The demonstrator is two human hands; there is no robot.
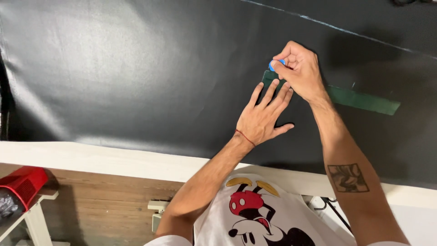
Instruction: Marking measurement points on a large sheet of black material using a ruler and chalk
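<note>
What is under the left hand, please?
The left hand lies flat on the black sheet, its fingertips on one end of the green strip. The sheet beneath the palm is covered, so nothing more can be seen there.

A large sheet [136, 68] covers the bench [91, 157] in front of me, reaching back past the top of the view. A long strip [364, 100] lies on the sheet to the right, running off to the right. My left hand [261, 116] rests flat on the sheet, its fingers [273, 91] touching the strip's left end. My right hand [298, 68] sits just behind it, over that same end, pinching a small round piece [275, 64]. A boxy machine [22, 182] sits below the bench edge on the far left.
</note>
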